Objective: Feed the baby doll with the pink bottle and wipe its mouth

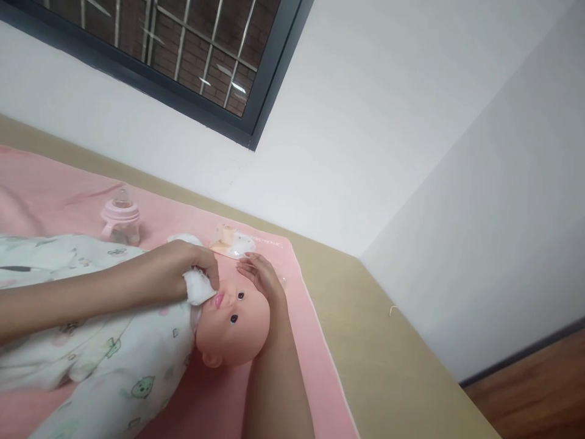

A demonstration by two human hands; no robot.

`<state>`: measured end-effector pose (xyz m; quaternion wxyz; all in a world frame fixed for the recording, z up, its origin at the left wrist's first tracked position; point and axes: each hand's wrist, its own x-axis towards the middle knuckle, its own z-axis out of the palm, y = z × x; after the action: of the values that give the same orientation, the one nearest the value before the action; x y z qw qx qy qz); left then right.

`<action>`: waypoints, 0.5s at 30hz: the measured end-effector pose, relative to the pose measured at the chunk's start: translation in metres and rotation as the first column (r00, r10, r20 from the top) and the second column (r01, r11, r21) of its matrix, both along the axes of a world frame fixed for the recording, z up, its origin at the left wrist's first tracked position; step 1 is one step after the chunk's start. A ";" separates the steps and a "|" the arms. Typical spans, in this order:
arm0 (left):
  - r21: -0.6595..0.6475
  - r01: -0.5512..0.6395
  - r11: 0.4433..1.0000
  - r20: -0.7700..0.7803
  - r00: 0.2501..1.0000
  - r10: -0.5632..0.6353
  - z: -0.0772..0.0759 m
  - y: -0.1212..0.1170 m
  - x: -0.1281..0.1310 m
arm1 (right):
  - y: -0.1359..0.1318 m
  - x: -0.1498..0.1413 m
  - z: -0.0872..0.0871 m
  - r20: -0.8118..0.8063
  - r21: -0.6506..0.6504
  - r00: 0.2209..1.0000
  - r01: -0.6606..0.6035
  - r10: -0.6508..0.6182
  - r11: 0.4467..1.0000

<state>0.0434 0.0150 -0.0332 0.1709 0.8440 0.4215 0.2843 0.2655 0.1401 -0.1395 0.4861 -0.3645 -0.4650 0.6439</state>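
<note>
A baby doll [233,323] in a white printed sleepsuit [114,353] lies on a pink towel [315,341], head toward the right. My left hand [183,271] is closed on a white cotton pad [198,286] and presses it against the doll's cheek beside the mouth. My right hand [261,274] lies with fingers stretched out on the doll's forehead, cupping the top of the head.
A pink baby bottle [121,219] stands on the towel behind the doll. A small wipes packet [228,241] lies near the towel's far edge. The towel covers a beige mattress [388,366] against white walls, under a barred window [183,55]. Wooden floor [539,390] shows at right.
</note>
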 end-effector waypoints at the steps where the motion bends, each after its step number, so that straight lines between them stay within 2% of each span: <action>1: -0.030 0.037 0.999 -0.014 0.999 -0.037 0.002 0.002 -0.001 | 0.000 0.000 0.000 0.001 0.001 1.000 0.000 0.000 1.000; 3: -0.062 0.075 0.995 -0.043 0.996 -0.078 0.005 0.005 -0.002 | 0.000 0.001 0.000 0.000 0.003 1.000 -0.003 0.003 1.000; 9: -0.018 0.085 0.996 -0.070 0.994 -0.086 0.006 0.011 0.000 | 0.001 0.001 -0.002 -0.003 0.009 1.000 -0.009 0.009 1.000; 15: -0.086 0.053 0.995 -0.041 0.998 -0.057 0.006 0.011 0.001 | 0.002 0.001 -0.003 -0.006 0.007 1.000 -0.015 0.015 1.000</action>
<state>0.0447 0.0264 -0.0271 0.2050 0.8533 0.4133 0.2431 0.2667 0.1425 -0.1420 0.4841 -0.3574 -0.4686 0.6468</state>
